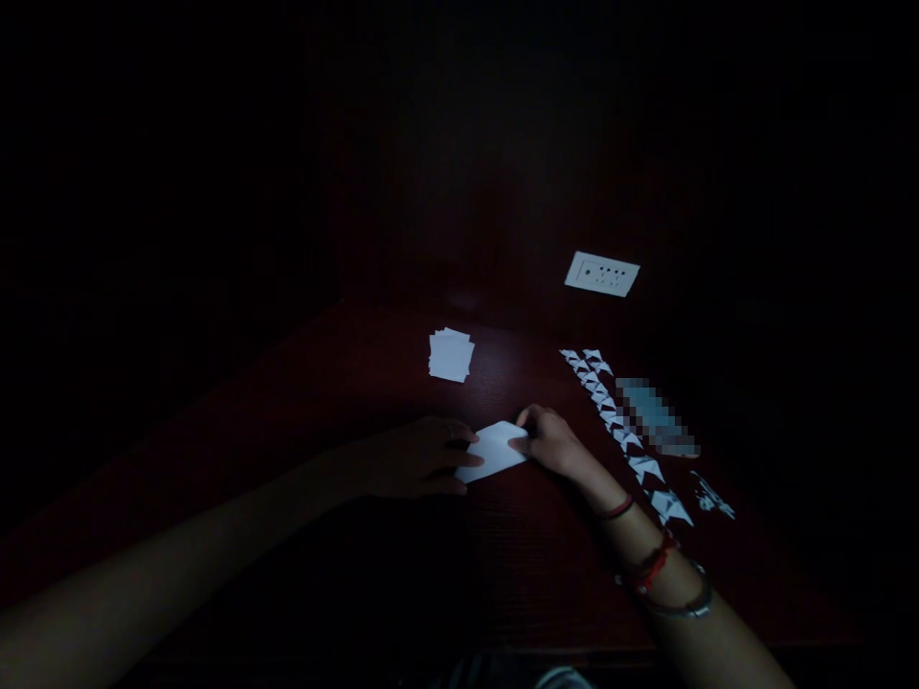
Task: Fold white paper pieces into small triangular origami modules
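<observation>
A white sheet of paper (494,452) with one pointed far edge lies on the dark red table in front of me. My left hand (435,459) rests at its left side, fingers stretched apart and fingertips touching the paper. At the paper's right corner, my right hand (551,442) pinches it between thumb and fingers. Bracelets circle my right wrist. Beyond my hands sits a loose stack of square white papers (451,356). Off to the right runs a row of small folded white paper pieces (607,411).
A blurred-out oblong object (655,416) lies right of the folded row. Near it are some thin white scraps (712,496). A white wall socket (601,274) is set in the dark panel behind the table (517,565). The surroundings are very dark.
</observation>
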Motion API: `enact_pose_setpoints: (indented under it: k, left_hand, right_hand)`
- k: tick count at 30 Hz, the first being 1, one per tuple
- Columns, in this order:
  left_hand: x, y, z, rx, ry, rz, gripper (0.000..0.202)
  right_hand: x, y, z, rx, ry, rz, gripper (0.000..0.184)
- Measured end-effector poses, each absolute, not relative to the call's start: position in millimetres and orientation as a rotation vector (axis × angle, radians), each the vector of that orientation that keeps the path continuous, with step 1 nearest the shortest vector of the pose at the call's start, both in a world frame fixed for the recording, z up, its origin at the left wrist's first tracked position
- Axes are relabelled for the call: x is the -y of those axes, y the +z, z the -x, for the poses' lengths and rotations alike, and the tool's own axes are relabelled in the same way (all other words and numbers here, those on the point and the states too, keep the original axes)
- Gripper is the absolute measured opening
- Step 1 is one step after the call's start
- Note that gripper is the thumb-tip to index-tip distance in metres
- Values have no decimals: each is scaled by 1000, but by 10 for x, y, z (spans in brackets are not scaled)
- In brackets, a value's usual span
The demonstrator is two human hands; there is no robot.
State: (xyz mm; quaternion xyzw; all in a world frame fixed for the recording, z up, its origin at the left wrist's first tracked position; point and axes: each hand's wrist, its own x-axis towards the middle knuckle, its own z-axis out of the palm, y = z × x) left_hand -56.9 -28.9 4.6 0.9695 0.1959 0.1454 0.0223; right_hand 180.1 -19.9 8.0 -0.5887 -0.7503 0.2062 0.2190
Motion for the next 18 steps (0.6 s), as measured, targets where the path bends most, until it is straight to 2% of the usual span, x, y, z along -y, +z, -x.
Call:
enact_pose_setpoints:
  k: [6, 9, 11, 14, 15, 18]
  left_hand:
    - [252, 32, 568, -575, 432, -3028, 35]
    - [236, 22, 571, -595, 395, -3040, 34]
    - [238, 21, 571, -617, 375, -3043, 34]
    - [254, 23, 573, -630, 373, -3045, 35]
    - [257, 22, 574, -633, 375, -3041, 35]
    - [258, 16, 579, -643, 384, -3028, 37]
  right_hand:
    - [145, -5, -1795, 1707, 906, 1465, 56]
    - [126, -13, -1794, 1639, 900, 1438, 65]
    - [142, 14, -1794, 1738, 791, 1418, 56]
    - [213, 92, -1795, 2073, 580, 1276, 23]
    - [241, 119, -1796, 2169, 529, 1197, 19]
    - [306, 173, -1813, 2416, 439, 943, 25]
